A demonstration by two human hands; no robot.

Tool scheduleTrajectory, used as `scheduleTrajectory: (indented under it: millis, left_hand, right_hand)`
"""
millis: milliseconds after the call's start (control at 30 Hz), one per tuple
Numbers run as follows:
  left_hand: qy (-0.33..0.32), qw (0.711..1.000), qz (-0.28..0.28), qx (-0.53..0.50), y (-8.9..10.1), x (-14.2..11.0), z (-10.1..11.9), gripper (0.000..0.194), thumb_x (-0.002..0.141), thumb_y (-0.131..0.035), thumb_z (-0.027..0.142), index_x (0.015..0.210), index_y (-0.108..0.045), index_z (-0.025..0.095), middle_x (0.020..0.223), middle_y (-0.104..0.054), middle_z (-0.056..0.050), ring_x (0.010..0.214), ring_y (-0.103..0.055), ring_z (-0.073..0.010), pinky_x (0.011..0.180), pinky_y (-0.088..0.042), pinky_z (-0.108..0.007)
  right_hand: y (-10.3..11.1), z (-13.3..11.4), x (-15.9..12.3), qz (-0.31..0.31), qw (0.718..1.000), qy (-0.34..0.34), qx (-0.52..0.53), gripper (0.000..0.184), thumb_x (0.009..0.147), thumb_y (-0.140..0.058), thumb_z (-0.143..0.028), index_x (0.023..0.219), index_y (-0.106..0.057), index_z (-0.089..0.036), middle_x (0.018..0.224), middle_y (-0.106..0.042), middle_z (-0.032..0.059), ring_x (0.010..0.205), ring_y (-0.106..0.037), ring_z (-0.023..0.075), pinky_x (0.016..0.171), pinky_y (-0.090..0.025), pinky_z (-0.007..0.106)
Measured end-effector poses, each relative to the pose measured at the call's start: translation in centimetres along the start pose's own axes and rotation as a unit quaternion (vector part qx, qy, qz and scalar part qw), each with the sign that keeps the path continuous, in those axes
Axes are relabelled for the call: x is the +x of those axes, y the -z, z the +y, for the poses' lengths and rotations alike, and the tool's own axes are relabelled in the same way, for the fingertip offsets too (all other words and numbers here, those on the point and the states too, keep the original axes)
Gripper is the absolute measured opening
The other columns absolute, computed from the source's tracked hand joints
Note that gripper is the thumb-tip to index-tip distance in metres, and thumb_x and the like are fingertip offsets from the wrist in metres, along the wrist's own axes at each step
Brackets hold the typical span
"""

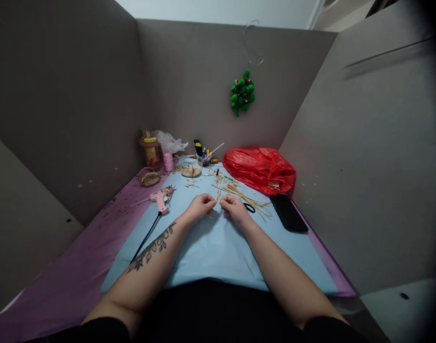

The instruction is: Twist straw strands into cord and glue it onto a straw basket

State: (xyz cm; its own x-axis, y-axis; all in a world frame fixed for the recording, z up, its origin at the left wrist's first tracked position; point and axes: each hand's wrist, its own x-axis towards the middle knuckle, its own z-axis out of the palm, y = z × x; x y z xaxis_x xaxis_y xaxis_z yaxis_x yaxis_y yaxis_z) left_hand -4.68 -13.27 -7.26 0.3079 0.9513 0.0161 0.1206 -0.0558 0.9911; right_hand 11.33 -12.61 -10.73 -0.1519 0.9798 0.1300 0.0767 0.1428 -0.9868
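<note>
My left hand [203, 205] and my right hand [234, 208] are close together over the light blue cloth, fingertips pinched and facing each other. A thin straw strip [218, 195] shows in the narrow gap at the fingertips, and both pinches appear to be on it; its ends are hidden by my fingers. Just beyond my right hand lies a loose bunch of straw strips [243, 194]. The black-handled scissors [249, 207] are beside that hand, mostly covered. To the left of my left hand a pink glue gun [162, 198] rests on its side, its cord running towards my forearm.
A round woven straw piece [191, 171], a second woven piece [148, 178], a pink thread spool [168, 161], a jar [149, 151] and a cup of tools [204, 159] stand farther back. On the right are a red plastic bag [259, 166] and a black phone [288, 213]. Grey panels enclose the table.
</note>
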Motion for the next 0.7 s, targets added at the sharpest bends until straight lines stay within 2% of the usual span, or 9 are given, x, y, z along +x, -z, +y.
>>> scheduleTrajectory:
  millis: [67,133,200,300,467,700]
  left_hand:
    - [-0.002,1.000,-0.009,0.011,0.1,0.0,-0.1,0.017,0.070,-0.058,0.030,0.069,-0.054,0.013,0.048,-0.050,0.005,0.042,-0.043,-0.0065,0.045,-0.030,-0.018]
    - [-0.002,1.000,-0.015,0.017,0.2,0.1,-0.3,0.019,0.070,-0.058,0.032,0.069,-0.054,0.014,0.048,-0.050,0.005,0.042,-0.043,-0.0064,0.044,-0.029,-0.019]
    - [-0.001,1.000,-0.023,0.012,0.3,0.2,-0.4,0.019,0.069,-0.059,0.032,0.069,-0.053,0.014,0.048,-0.050,0.005,0.042,-0.043,-0.0064,0.045,-0.029,-0.019]
    - [0.005,0.999,-0.031,-0.009,0.2,0.3,-0.6,0.020,0.068,-0.060,0.033,0.069,-0.052,0.014,0.048,-0.049,0.005,0.042,-0.044,-0.0067,0.045,-0.031,-0.019]
    - [0.011,0.999,-0.022,-0.030,-0.2,0.0,-0.3,0.019,0.068,-0.059,0.032,0.069,-0.051,0.014,0.048,-0.049,0.005,0.041,-0.043,-0.0065,0.044,-0.031,-0.019]
    - [0.013,0.996,-0.011,-0.084,-0.7,-0.2,-0.2,0.016,0.066,-0.061,0.026,0.067,-0.050,0.015,0.048,-0.048,0.006,0.041,-0.044,-0.0057,0.044,-0.032,-0.018]
  right_hand:
    - [0.1,0.2,0.0,-0.013,0.999,-0.028,0.045,0.021,0.069,-0.059,-0.036,0.064,-0.048,-0.019,0.052,-0.045,-0.0067,0.039,-0.031,0.0062,0.038,-0.023,0.020]
    - [0.1,0.2,0.0,-0.014,0.998,-0.033,0.048,0.023,0.069,-0.060,-0.037,0.064,-0.047,-0.020,0.052,-0.044,-0.0070,0.038,-0.031,0.0061,0.038,-0.022,0.020]
    - [0.1,0.0,-0.1,0.001,1.000,-0.012,0.006,0.022,0.071,-0.058,-0.038,0.064,-0.048,-0.019,0.052,-0.044,-0.0065,0.040,-0.033,0.0070,0.040,-0.024,0.020]
    - [-0.2,-0.3,-0.2,0.055,0.993,0.055,-0.093,0.019,0.075,-0.053,-0.035,0.066,-0.049,-0.019,0.056,-0.047,-0.0044,0.049,-0.040,0.0102,0.048,-0.032,0.023]
    - [-0.7,-0.5,-0.4,0.118,0.945,0.155,-0.262,0.013,0.081,-0.046,-0.028,0.071,-0.049,-0.020,0.065,-0.053,-0.0004,0.062,-0.049,0.0152,0.060,-0.037,0.026]
    - [-0.9,0.0,-0.5,0.151,0.889,0.236,-0.363,0.012,0.086,-0.039,-0.024,0.081,-0.049,-0.019,0.073,-0.058,0.0048,0.069,-0.055,0.0191,0.066,-0.041,0.029]
